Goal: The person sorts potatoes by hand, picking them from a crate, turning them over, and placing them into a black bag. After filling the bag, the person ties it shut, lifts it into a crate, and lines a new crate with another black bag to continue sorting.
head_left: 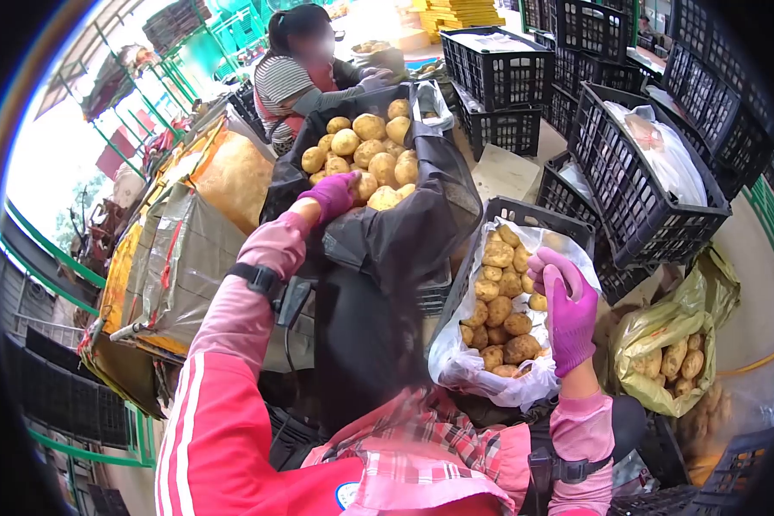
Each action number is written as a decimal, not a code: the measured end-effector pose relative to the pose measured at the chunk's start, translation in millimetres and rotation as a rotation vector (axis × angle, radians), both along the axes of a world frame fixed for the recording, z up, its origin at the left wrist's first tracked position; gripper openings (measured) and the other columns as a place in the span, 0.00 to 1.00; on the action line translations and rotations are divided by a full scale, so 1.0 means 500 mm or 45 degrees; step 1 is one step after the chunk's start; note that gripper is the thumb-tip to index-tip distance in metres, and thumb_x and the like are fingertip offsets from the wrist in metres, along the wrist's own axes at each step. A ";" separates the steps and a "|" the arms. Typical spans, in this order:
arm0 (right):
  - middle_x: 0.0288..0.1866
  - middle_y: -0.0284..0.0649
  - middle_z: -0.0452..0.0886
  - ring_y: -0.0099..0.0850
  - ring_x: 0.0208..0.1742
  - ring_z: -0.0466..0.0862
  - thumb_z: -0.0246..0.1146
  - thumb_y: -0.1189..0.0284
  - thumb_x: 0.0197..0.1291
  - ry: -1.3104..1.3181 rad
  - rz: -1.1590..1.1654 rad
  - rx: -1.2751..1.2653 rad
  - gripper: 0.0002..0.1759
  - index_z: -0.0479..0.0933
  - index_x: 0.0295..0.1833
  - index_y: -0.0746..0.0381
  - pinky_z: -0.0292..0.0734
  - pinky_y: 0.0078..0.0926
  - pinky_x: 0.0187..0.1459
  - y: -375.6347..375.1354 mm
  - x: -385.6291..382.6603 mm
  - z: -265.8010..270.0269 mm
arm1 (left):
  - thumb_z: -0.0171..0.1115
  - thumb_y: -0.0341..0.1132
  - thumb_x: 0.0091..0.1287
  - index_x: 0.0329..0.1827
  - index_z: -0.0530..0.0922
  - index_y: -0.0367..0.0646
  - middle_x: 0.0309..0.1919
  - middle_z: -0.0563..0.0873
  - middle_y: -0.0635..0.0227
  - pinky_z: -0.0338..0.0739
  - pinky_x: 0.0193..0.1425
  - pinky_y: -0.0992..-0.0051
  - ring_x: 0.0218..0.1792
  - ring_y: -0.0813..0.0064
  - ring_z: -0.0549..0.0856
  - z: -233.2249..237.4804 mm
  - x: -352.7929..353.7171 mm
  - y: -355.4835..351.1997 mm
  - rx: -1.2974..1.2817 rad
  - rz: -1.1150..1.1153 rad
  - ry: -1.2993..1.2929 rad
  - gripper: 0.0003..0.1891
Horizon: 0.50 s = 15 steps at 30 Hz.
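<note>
Resting at near edge of heaped, smooth, rounded pale-yellow potatoes (370,152), purple-gloved left hand (337,195) touches heap, fingers part-curled; cannot tell whether one is gripped. Black sheet liner (443,198) surrounds heap, creased, folded outward. Purple-gloved right hand (570,322), fingers bent, hovers over right side of black plastic crate (537,212); hold unclear. Browner, soil-marked potatoes (500,310) lie left of it in crumpled white plastic liner (451,365).

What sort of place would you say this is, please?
Probably a potato sorting or packing area: round yellow potatoes fill a container draped in dark sheeting, with more in a white-lined black plastic crate, near stacked black latticed plastic crates.
</note>
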State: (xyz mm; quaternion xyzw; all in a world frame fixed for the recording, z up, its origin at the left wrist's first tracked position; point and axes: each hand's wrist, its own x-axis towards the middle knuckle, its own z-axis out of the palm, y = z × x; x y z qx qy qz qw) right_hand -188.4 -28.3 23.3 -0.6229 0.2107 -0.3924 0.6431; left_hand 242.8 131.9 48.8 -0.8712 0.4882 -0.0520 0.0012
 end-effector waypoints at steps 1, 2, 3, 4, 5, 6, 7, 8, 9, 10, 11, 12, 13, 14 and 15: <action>0.52 0.48 0.86 0.30 0.52 0.86 0.58 0.71 0.75 -0.005 0.003 0.011 0.17 0.78 0.61 0.71 0.80 0.25 0.58 -0.001 0.000 0.002 | 0.59 0.34 0.70 0.69 0.77 0.50 0.47 0.89 0.55 0.80 0.51 0.67 0.43 0.60 0.87 0.001 0.013 -0.008 0.045 0.037 0.046 0.23; 0.52 0.48 0.86 0.31 0.53 0.86 0.58 0.71 0.75 -0.021 -0.002 0.029 0.17 0.78 0.61 0.71 0.80 0.25 0.58 -0.002 0.000 0.004 | 0.60 0.34 0.69 0.67 0.79 0.50 0.45 0.89 0.56 0.80 0.49 0.67 0.41 0.60 0.87 0.005 0.028 -0.018 0.098 0.070 0.094 0.22; 0.52 0.47 0.86 0.31 0.53 0.86 0.58 0.71 0.75 -0.030 -0.008 0.053 0.17 0.78 0.61 0.71 0.80 0.25 0.59 -0.004 0.000 0.005 | 0.63 0.34 0.68 0.64 0.81 0.50 0.44 0.90 0.61 0.80 0.49 0.68 0.41 0.63 0.87 0.011 0.045 -0.029 0.142 0.135 0.199 0.20; 0.52 0.47 0.86 0.31 0.54 0.86 0.58 0.71 0.75 -0.029 -0.020 0.079 0.16 0.78 0.61 0.71 0.80 0.25 0.59 -0.007 -0.003 0.006 | 0.65 0.36 0.67 0.63 0.82 0.49 0.43 0.90 0.65 0.80 0.49 0.69 0.41 0.69 0.87 0.000 0.070 -0.028 0.214 0.018 -0.024 0.20; 0.51 0.46 0.86 0.31 0.53 0.86 0.58 0.71 0.75 -0.080 -0.022 0.051 0.16 0.79 0.59 0.71 0.80 0.25 0.58 -0.016 -0.003 0.003 | 0.62 0.39 0.67 0.59 0.83 0.48 0.42 0.90 0.55 0.82 0.48 0.60 0.42 0.50 0.88 0.001 0.096 -0.022 0.137 -0.072 0.184 0.18; 0.49 0.43 0.87 0.29 0.51 0.86 0.59 0.71 0.75 -0.105 -0.039 0.078 0.15 0.79 0.59 0.70 0.81 0.23 0.55 -0.022 -0.009 0.016 | 0.66 0.41 0.65 0.60 0.81 0.45 0.42 0.90 0.53 0.82 0.49 0.60 0.43 0.50 0.88 0.002 0.098 -0.022 -0.018 -0.101 0.315 0.21; 0.47 0.42 0.87 0.26 0.49 0.86 0.60 0.72 0.74 -0.045 -0.066 -0.126 0.15 0.80 0.59 0.70 0.80 0.21 0.52 -0.050 -0.023 0.030 | 0.69 0.43 0.65 0.63 0.79 0.43 0.46 0.89 0.52 0.81 0.52 0.61 0.47 0.51 0.88 0.039 0.017 -0.040 -0.148 0.082 0.152 0.25; 0.46 0.40 0.88 0.23 0.47 0.85 0.60 0.72 0.74 -0.098 -0.107 -0.093 0.15 0.80 0.58 0.69 0.80 0.20 0.50 -0.065 -0.031 0.052 | 0.68 0.43 0.67 0.65 0.78 0.43 0.50 0.88 0.52 0.81 0.54 0.62 0.49 0.55 0.88 0.053 -0.027 -0.056 -0.400 -0.105 -0.091 0.25; 0.47 0.40 0.88 0.23 0.46 0.85 0.60 0.71 0.74 -0.133 -0.127 -0.078 0.15 0.80 0.58 0.69 0.80 0.20 0.50 -0.088 -0.044 0.075 | 0.66 0.39 0.69 0.66 0.77 0.41 0.50 0.88 0.52 0.82 0.52 0.65 0.47 0.61 0.89 0.056 -0.061 -0.080 -0.716 -0.373 -0.066 0.24; 0.48 0.41 0.88 0.25 0.46 0.86 0.59 0.70 0.75 -0.141 -0.145 -0.105 0.15 0.81 0.58 0.68 0.81 0.21 0.51 -0.117 -0.059 0.088 | 0.65 0.34 0.69 0.66 0.77 0.40 0.51 0.88 0.53 0.82 0.49 0.68 0.46 0.66 0.89 0.076 -0.159 -0.102 -0.949 -0.491 0.335 0.22; 0.49 0.42 0.88 0.26 0.46 0.87 0.58 0.68 0.75 -0.087 -0.224 -0.146 0.16 0.81 0.59 0.66 0.82 0.22 0.52 -0.131 -0.077 0.118 | 0.64 0.31 0.69 0.64 0.79 0.39 0.52 0.87 0.56 0.82 0.51 0.71 0.45 0.68 0.89 0.109 -0.280 -0.108 -0.963 -0.515 0.700 0.20; 0.48 0.42 0.89 0.26 0.46 0.87 0.59 0.66 0.75 -0.110 -0.277 -0.075 0.16 0.81 0.58 0.66 0.83 0.22 0.52 -0.147 -0.086 0.126 | 0.60 0.28 0.72 0.65 0.79 0.38 0.58 0.86 0.61 0.79 0.59 0.75 0.52 0.75 0.86 0.110 -0.365 -0.112 -0.795 -0.533 0.569 0.18; 0.48 0.41 0.89 0.26 0.46 0.87 0.59 0.66 0.75 -0.111 -0.315 -0.091 0.16 0.82 0.58 0.66 0.82 0.22 0.51 -0.158 -0.092 0.123 | 0.61 0.28 0.70 0.63 0.79 0.38 0.56 0.86 0.60 0.79 0.59 0.74 0.51 0.76 0.86 0.087 -0.431 -0.125 -0.691 -0.661 0.568 0.18; 0.47 0.41 0.89 0.26 0.47 0.87 0.59 0.66 0.75 -0.113 -0.349 -0.106 0.16 0.82 0.58 0.66 0.82 0.21 0.51 -0.167 -0.098 0.118 | 0.63 0.29 0.69 0.63 0.80 0.39 0.53 0.87 0.59 0.79 0.60 0.73 0.52 0.73 0.86 0.037 -0.475 -0.144 -0.595 -0.737 0.732 0.19; 0.47 0.41 0.89 0.25 0.46 0.87 0.59 0.66 0.75 -0.087 -0.339 -0.144 0.16 0.82 0.58 0.66 0.82 0.21 0.50 -0.166 -0.100 0.112 | 0.64 0.32 0.69 0.63 0.80 0.40 0.53 0.87 0.57 0.79 0.60 0.70 0.53 0.67 0.87 -0.031 -0.502 -0.167 -0.470 -0.830 0.779 0.19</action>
